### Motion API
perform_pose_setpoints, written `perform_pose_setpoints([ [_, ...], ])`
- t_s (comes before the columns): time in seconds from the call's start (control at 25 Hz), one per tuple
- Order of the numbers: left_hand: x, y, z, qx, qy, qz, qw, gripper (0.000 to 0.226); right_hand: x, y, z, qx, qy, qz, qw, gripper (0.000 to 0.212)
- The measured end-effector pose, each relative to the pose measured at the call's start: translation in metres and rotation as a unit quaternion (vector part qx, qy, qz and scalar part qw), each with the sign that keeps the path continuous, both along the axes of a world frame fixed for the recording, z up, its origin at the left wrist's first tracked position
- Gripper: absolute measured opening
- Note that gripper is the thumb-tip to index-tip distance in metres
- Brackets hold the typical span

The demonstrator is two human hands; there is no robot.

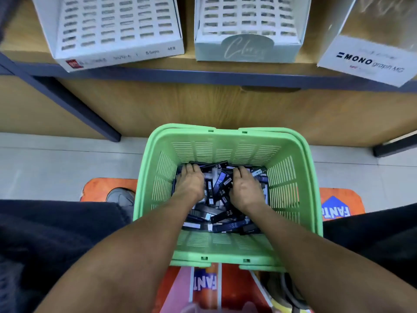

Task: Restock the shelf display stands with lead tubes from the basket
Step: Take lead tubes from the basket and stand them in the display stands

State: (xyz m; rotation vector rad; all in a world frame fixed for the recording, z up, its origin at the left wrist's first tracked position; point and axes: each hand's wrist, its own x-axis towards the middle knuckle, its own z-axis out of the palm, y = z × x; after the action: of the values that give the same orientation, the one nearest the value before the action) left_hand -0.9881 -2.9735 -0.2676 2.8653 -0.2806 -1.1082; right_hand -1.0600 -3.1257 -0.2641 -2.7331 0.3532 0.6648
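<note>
A green plastic basket [291, 184] stands on the floor between my knees. It holds a loose pile of several dark lead tubes [222, 188] with white "HB 0.5" print. Both of my hands are down inside it. My left hand [190, 182] lies on the left of the pile with its fingers curled down into the tubes. My right hand [244, 188] does the same on the right side. My fingertips are hidden among the tubes. Two white slotted display stands sit on the shelf above, one at the left [117, 26] and one in the middle [248, 21].
A white box marked MONO graph [370, 57] sits on the shelf at the right. The wooden shelf has a dark blue edge [203, 75] and dark legs. An orange mat [108, 188] lies under the basket, with a grey shoe [121, 197] on it at the left.
</note>
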Motion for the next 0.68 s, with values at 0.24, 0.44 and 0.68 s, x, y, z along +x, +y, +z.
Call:
perform_pose_setpoints([
  [0.24, 0.01, 0.003, -0.012, 0.019, -0.009, -0.035, 0.999, 0.105, 0.023, -0.01, -0.01, -0.04, 0.062, 0.046, 0.996, 0.088],
  [0.44, 0.019, -0.005, -0.013, 0.032, 0.015, -0.079, 0.996, 0.109, 0.033, -0.008, -0.01, -0.081, 0.082, 0.09, 0.989, 0.089],
  [0.68, 0.02, -0.007, -0.018, 0.034, 0.043, -0.057, 0.997, 0.087, 0.036, -0.005, -0.012, -0.068, 0.125, 0.096, 0.985, 0.092],
])
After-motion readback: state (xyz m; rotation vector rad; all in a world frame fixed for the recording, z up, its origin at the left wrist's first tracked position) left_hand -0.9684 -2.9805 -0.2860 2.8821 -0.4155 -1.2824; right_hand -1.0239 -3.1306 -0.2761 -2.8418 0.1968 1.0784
